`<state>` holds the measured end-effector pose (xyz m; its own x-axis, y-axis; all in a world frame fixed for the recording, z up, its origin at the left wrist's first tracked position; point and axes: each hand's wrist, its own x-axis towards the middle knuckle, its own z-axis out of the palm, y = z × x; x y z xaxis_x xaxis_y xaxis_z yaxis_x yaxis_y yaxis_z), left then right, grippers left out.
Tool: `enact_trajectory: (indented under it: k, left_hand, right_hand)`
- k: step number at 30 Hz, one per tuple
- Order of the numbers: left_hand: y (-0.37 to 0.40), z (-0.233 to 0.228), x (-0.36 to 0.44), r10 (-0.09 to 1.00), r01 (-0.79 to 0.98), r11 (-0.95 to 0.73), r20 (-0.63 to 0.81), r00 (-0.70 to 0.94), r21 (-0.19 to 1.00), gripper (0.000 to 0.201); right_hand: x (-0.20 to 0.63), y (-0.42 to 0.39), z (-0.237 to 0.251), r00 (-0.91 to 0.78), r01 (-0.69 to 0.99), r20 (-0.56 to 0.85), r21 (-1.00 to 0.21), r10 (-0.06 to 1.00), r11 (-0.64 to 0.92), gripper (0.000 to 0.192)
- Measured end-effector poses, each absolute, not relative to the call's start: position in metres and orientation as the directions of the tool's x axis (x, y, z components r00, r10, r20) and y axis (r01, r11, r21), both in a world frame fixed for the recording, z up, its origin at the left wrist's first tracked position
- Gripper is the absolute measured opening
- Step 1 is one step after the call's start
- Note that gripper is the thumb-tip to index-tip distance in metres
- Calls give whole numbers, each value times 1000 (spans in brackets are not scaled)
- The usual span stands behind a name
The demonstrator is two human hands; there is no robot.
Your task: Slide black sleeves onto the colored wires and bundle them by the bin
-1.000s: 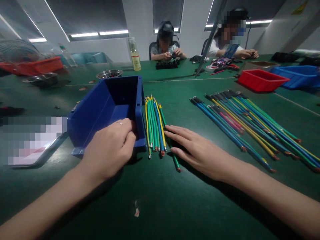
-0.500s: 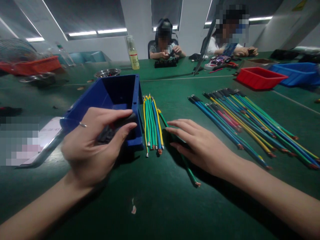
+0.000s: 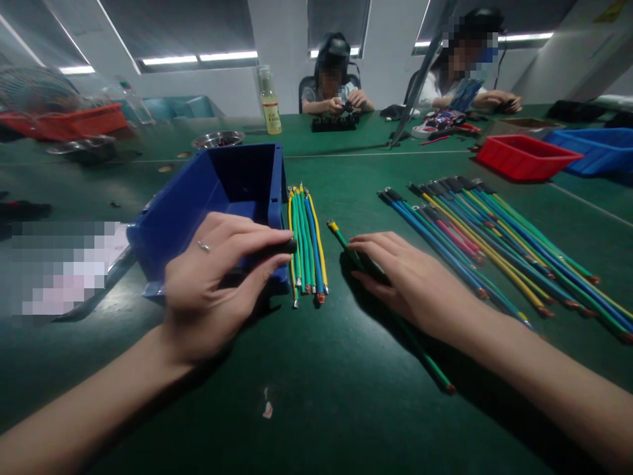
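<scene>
Nearest me, my left hand [image 3: 217, 284] is pinched round a black tube [image 3: 277, 248], thumb under and fingers over, just in front of the blue bin [image 3: 198, 198]. My right hand [image 3: 410, 280] lies closed over a green wire [image 3: 425, 363], which runs from a yellow tip beyond the fingers to near my wrist. Between the hands lies a small wire bundle [image 3: 306, 237]. Right, well apart, a larger wire spread [image 3: 494, 231]. Farther right sits a red tray [image 3: 524, 157]; two people work across the table [image 3: 346, 178].

arms: bare, no sleeves | left hand [image 3: 212, 284]: thin ring on one finger
</scene>
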<state>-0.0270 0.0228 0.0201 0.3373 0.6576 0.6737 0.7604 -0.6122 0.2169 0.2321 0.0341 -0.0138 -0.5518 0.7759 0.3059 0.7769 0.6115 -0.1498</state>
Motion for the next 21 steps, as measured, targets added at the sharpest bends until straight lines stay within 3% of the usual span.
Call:
enact_trajectory:
  k: [5,10,15,21]
  left_hand:
    - [24,17,-30,628,743,-639,692,355,199,34]
    - [30,15,-30,476,652,-743,802,360,149,32]
    - [33,15,-29,483,646,-748,793,372,153,31]
    - [32,15,-30,490,658,-736,796,354,160,31]
  right_hand:
    - [237,36,-23,-521,815,311,-95,795,571,37]
    - [238,36,-18,-464,860,298,-73,834,505,31]
    - [236,35,-11,-327,931,279,-67,903,358,21]
    - [234,33,-8,-285,929,264,-161,922,333,16]
